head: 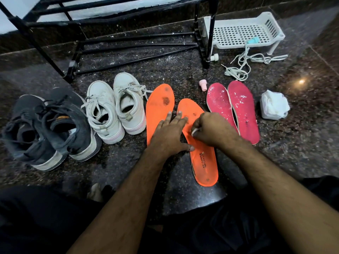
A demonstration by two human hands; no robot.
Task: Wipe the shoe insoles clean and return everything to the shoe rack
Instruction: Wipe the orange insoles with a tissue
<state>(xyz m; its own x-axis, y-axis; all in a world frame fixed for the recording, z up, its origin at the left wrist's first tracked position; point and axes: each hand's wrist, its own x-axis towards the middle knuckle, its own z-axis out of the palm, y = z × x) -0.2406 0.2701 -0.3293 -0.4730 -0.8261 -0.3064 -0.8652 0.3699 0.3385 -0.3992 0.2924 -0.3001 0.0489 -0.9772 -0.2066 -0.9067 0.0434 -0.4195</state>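
Note:
Two orange insoles lie on the dark floor: a stained one (158, 107) on the left and a nearer one (204, 165) with printed lettering. My left hand (169, 133) lies flat with spread fingers, pressing across both orange insoles. My right hand (211, 129) is curled around a small white wipe (194, 132) on the nearer orange insole. Two pink insoles (234, 107) with white flecks lie to the right. A pair of white sneakers (115, 109) and a pair of dark grey sneakers (49, 125) stand at left. The black shoe rack (77, 50) stands behind.
A pack of white wipes (274, 105) sits at the far right. A white plastic basket rack (244, 32) stands at the back right, with loose white laces (244, 65) in front. A small pink cap (203, 84) lies between the insoles. My legs in black fill the bottom.

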